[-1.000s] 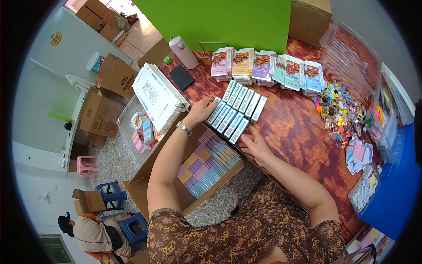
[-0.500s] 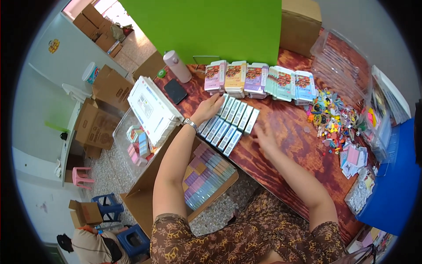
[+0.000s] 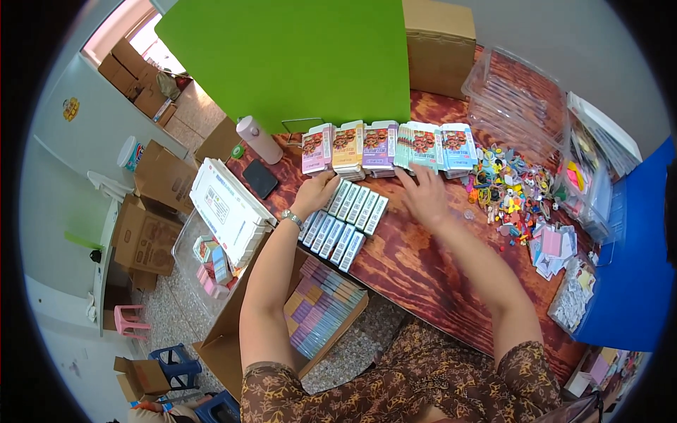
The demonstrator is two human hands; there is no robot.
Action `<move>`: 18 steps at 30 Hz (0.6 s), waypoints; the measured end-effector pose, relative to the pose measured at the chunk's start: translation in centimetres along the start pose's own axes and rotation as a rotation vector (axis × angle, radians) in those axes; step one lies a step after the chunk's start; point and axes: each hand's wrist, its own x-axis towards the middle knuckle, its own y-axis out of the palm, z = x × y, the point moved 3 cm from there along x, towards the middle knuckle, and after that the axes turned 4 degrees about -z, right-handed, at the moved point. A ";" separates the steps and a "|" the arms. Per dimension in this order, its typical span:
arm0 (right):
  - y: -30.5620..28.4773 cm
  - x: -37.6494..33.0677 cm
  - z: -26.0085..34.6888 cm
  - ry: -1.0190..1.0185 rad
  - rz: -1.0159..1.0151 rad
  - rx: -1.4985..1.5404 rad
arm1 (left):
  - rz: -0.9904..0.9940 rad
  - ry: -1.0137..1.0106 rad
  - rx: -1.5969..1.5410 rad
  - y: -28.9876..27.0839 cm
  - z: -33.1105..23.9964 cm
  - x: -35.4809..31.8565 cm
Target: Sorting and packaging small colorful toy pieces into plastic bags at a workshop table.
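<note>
At a dark wooden table [image 3: 423, 268], a person's left hand [image 3: 315, 193] rests open-fingered on the far end of two rows of slim boxes [image 3: 344, 223] (apparently gripping none), while the right hand [image 3: 425, 194] lies flat and empty just beside them, below stacked colourful packets [image 3: 384, 146].

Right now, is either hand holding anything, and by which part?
Nothing is gripped. The left hand rests open on the rows of slim pale-blue boxes, at their far-left end; the right hand lies flat on the reddish wooden table.

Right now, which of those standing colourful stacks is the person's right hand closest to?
The teal stack, fourth from the left; the right hand lies just below it.
</note>
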 end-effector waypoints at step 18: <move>3.5 5.8 -8.0 0.015 0.324 -0.077 | -0.297 0.253 0.026 7.4 -9.6 8.0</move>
